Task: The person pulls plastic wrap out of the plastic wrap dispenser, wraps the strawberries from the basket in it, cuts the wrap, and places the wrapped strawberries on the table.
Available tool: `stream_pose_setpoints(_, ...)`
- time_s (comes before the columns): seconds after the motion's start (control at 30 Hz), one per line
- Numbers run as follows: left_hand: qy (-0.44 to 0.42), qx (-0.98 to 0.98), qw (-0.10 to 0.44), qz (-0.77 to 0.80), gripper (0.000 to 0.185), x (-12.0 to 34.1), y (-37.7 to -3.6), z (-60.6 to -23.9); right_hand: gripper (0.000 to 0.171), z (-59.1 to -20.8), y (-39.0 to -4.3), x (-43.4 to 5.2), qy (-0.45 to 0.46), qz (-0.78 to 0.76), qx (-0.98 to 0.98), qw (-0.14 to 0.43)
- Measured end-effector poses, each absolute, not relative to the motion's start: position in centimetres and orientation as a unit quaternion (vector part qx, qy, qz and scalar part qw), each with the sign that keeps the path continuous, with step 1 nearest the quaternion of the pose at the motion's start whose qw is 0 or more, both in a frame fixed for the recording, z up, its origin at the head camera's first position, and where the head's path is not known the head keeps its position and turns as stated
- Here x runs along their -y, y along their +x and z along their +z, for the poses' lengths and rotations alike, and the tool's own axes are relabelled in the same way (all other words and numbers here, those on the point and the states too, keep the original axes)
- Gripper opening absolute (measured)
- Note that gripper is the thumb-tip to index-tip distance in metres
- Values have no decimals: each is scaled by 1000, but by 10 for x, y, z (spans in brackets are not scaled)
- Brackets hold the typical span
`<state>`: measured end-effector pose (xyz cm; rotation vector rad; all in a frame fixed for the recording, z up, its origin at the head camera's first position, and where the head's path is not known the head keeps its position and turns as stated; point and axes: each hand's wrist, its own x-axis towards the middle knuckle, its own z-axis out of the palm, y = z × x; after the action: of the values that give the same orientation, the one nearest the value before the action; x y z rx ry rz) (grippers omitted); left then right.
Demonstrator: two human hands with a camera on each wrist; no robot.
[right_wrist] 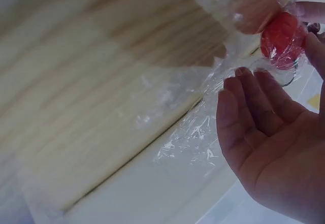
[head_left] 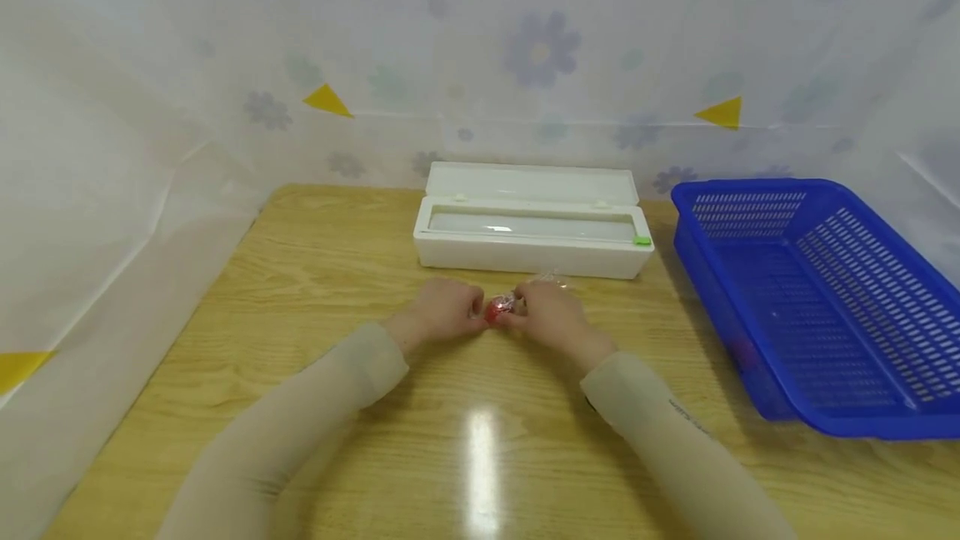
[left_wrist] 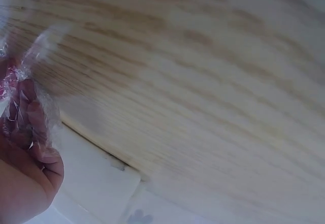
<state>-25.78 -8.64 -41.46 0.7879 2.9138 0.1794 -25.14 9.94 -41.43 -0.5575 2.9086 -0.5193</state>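
Red and small, the round object (head_left: 497,312) sits wrapped in clear cling film (right_wrist: 203,127) at the middle of the head view, pinched between the fingertips of the left hand (head_left: 444,312) and the right hand (head_left: 550,317), both equally close. A loose tail of film trails up toward the white dispenser box (head_left: 531,232), lid open, long axis left to right. Lower right, the blue basket (head_left: 825,298) on the wooden desk (head_left: 315,290) looks empty.

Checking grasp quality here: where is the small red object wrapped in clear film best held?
Pinch the small round red object across its left and right sides, where both hands meet it. Loose clear plastic film trails off it, so grip the firm body instead.
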Motion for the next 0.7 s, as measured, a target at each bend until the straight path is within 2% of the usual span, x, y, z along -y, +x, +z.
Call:
stream_pose_setpoints(0.23, 253, -962, 76, 67, 21, 87, -260, -417, 34, -413, -254, -93, -167, -201, -959, 106)
stream_pose_setpoints(0.5, 253, -961, 62, 92, 21, 89, -257, -417, 37, -412, -255, -94, -145, -211, -961, 108)
stream_pose_setpoints(0.7, 210, -952, 76, 210, 21, 91, -259, -417, 41, -404, -257, -105, -112, -259, -955, 95)
